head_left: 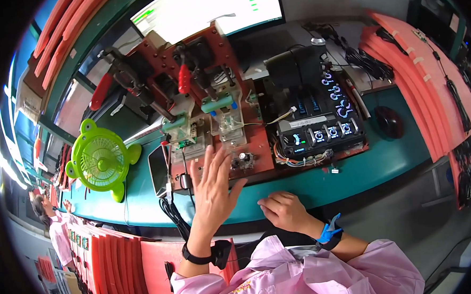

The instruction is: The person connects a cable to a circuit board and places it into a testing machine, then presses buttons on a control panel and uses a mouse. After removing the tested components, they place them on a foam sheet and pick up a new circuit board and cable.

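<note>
The left hand (212, 188) is raised with its fingers spread and holding nothing, just in front of the red test fixture (212, 100) on the teal bench (354, 172), while the right hand (282, 211) rests curled, seemingly empty, on the bench edge, near the black control box (317, 127).

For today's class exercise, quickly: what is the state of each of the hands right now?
Left hand: open, fingers spread, holding nothing, raised before the red fixture.
Right hand: loosely curled, empty, resting at the bench edge.
</note>
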`<state>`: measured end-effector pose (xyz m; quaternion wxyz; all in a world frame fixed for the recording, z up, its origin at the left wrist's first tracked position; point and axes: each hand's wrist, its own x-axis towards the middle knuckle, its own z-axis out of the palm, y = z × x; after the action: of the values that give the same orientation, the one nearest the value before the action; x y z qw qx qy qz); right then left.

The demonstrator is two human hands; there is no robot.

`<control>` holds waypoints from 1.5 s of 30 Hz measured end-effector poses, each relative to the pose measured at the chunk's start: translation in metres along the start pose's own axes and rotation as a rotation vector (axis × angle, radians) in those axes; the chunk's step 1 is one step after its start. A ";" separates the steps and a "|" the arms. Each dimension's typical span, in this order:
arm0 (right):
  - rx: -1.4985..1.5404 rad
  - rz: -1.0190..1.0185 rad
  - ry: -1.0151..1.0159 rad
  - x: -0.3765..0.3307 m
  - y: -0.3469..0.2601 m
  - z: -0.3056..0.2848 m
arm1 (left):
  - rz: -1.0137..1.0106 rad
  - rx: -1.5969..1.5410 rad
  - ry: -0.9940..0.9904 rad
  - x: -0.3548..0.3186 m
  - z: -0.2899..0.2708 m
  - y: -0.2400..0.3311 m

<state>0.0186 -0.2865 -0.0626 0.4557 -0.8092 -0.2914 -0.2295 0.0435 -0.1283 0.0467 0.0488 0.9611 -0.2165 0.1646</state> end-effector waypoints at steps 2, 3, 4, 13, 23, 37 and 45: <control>-0.012 -0.015 0.008 -0.002 0.002 0.000 | 0.025 0.091 -0.033 0.000 -0.004 0.003; -0.005 -0.011 0.005 -0.002 0.002 0.001 | 0.022 0.093 -0.040 0.000 -0.005 0.002; -0.016 -0.027 0.000 -0.001 0.003 0.001 | 0.015 0.108 -0.042 0.002 -0.006 0.002; -0.009 -0.066 -0.105 -0.001 0.001 -0.002 | 0.048 0.202 -0.131 0.006 -0.017 -0.004; -0.014 -0.089 -0.050 -0.003 0.000 -0.003 | 0.090 0.263 -0.175 0.011 -0.033 0.000; -0.036 -0.084 -0.104 -0.004 0.002 0.001 | 0.159 0.303 -0.173 0.039 -0.027 0.025; -0.042 -0.086 -0.086 -0.002 0.002 0.002 | 0.169 0.324 -0.181 0.036 -0.024 0.014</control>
<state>0.0193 -0.2862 -0.0660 0.4154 -0.8144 -0.3404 -0.2200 0.0609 -0.1511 0.0818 -0.1399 0.9456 -0.2707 0.1139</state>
